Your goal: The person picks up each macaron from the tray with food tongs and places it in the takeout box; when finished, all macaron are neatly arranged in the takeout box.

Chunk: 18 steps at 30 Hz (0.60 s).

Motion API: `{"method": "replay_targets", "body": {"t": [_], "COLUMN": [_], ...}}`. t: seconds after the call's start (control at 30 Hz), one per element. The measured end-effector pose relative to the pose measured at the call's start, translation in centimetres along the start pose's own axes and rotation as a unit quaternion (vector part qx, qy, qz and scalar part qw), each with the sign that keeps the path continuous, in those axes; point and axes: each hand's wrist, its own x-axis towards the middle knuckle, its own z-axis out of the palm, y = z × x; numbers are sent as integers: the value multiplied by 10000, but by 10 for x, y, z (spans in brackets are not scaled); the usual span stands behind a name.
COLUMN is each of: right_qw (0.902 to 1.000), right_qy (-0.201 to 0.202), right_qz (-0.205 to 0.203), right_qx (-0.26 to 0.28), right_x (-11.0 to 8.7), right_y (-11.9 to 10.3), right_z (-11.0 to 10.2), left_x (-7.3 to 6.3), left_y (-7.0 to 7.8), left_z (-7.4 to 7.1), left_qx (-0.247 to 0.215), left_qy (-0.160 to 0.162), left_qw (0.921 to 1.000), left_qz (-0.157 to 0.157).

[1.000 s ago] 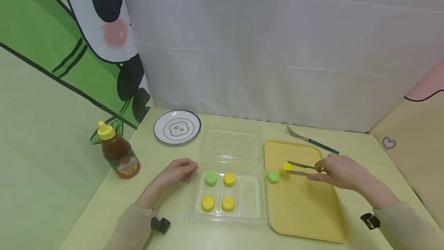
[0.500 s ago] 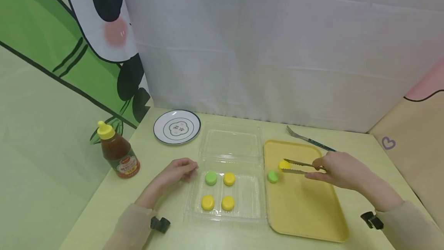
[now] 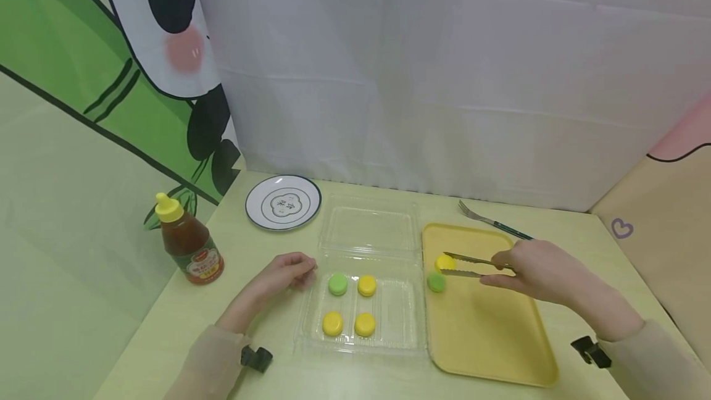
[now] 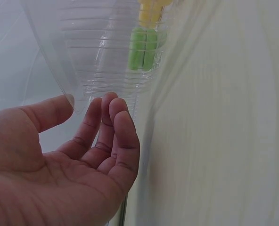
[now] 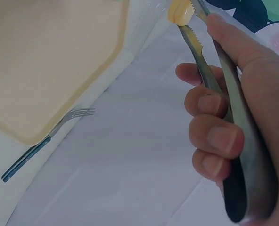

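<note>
Right hand (image 3: 539,270): fingers curled, gripping silver metal tongs with serrated tips (image 5: 238,113). Tong tips sit a small gap apart, either side of a round yellow macaron-shaped piece (image 3: 444,263); right wrist view shows it between them. That piece is over the 10 o'clock part of a yellow rectangular tray with rounded corners (image 3: 489,338); can't tell if it's off the surface. Round light-green macaron-shaped piece (image 3: 436,282) on the tray just beside it, at 7 o'clock.

Left hand (image 3: 287,271): fingers loosely bent, thumb apart from fingertips, at the 10 o'clock edge of a clear plastic container base (image 3: 393,316). Thumb tip is at the rim; can't tell how firm any contact is.

Base is just beside the tray, at its 9 o'clock. Inside: second green piece (image 3: 337,284) at 10, yellow pieces at 12 (image 3: 367,286), 6 (image 3: 365,325) and 8 (image 3: 332,324). Clear lid (image 3: 371,224) lies back at 12 o'clock of the base.

White round plate with dark blue rim (image 3: 283,202) at 11 o'clock from the base; brown sauce bottle with yellow cap (image 3: 193,245) further out, between 9 and 10. Metal fork with dark green handle (image 3: 495,223) past the tray's 12 o'clock edge, handle end partly behind the right hand.
</note>
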Motion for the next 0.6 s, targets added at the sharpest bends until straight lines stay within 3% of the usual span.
{"method": "replay_targets", "body": {"t": [0.6], "right_qw": [9984], "right_qy": [236], "right_qz": [-503], "right_qx": [86], "right_x": [20], "right_y": [-17], "right_z": [7], "left_x": [0], "left_y": [2], "left_z": [1], "left_qx": [-18], "left_qy": [-53], "left_qw": [10000], "left_qz": [-29]}}
